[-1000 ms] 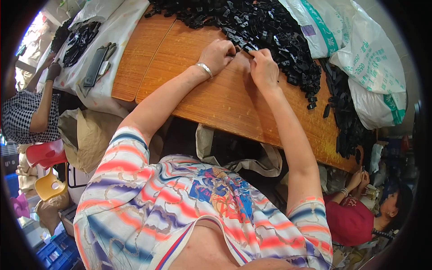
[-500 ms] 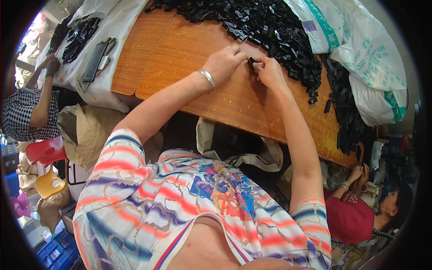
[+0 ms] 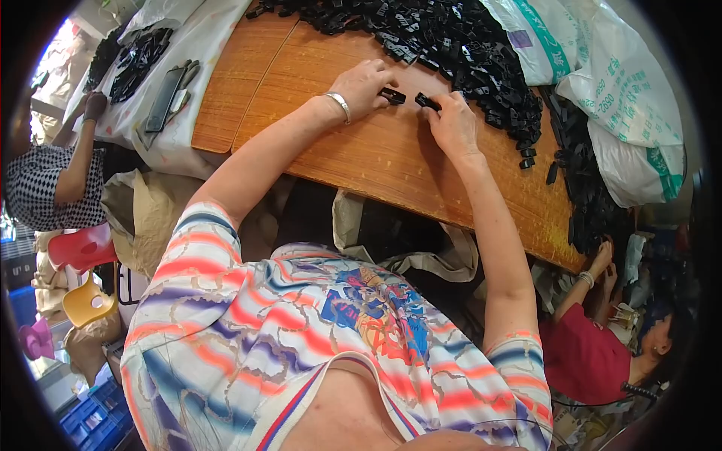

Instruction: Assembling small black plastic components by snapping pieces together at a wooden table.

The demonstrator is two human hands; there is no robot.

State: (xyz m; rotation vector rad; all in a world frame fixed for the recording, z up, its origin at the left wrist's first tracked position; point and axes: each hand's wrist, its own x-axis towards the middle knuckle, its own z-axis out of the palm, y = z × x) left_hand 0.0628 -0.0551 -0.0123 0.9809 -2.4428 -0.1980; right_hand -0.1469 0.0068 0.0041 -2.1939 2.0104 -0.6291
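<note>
White printed sacks beside a wooden table, coloured stools below

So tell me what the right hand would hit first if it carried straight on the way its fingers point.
The right hand points up the wooden table, holding a small black plastic piece. Going straight on, it would probably meet the heap of black plastic parts first; depth is hard to judge.

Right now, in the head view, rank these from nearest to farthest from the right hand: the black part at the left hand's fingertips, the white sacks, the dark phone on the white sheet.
1. Black part, just left of the right hand, at the left hand.
2. White sacks, off to the right at the table's far end.
3. Dark phone, far left on the white sheet.
</note>
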